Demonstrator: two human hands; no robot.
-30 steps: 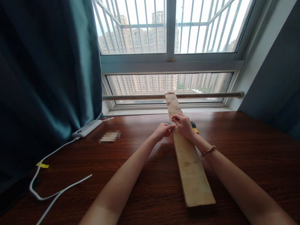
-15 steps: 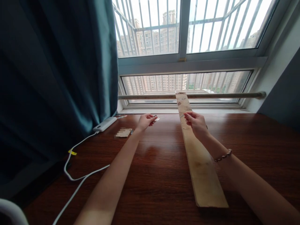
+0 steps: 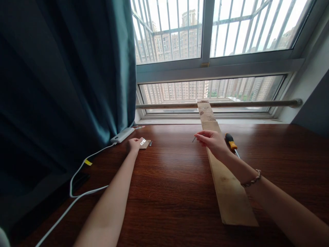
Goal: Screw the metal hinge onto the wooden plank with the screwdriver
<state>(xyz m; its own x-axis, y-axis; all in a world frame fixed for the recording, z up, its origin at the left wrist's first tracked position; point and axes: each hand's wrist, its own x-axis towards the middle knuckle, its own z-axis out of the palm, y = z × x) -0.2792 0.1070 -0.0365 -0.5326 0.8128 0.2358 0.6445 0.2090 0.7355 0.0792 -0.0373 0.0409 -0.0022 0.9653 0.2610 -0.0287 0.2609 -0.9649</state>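
Observation:
My left hand [image 3: 134,144] is at the left of the table, its fingers closed at the edge of a small shiny metal plate [image 3: 143,141] with holes. Directly under that plate lies a small flat tan piece [image 3: 145,145], partly hidden by the hand. A few screws [image 3: 150,143] rest against its right edge. My right hand [image 3: 209,139] pinches a thin screw [image 3: 194,139] between thumb and forefinger, tip pointing down, just left of a long wooden board [image 3: 232,192]. The board's far end rests by the window rail. A black-and-orange screwdriver [image 3: 231,141] lies beyond my right forearm, its shaft partly covered.
A white power strip [image 3: 122,135] stands by the blue curtain [image 3: 102,85], its white cable [image 3: 74,178] running down the left side with a yellow tag [image 3: 88,162]. A horizontal rail [image 3: 257,103] crosses before the barred window.
My left hand has moved left with the metal plate, down to the small tan piece. My right hand has lowered slightly with the screw, and the screwdriver has come into sight.

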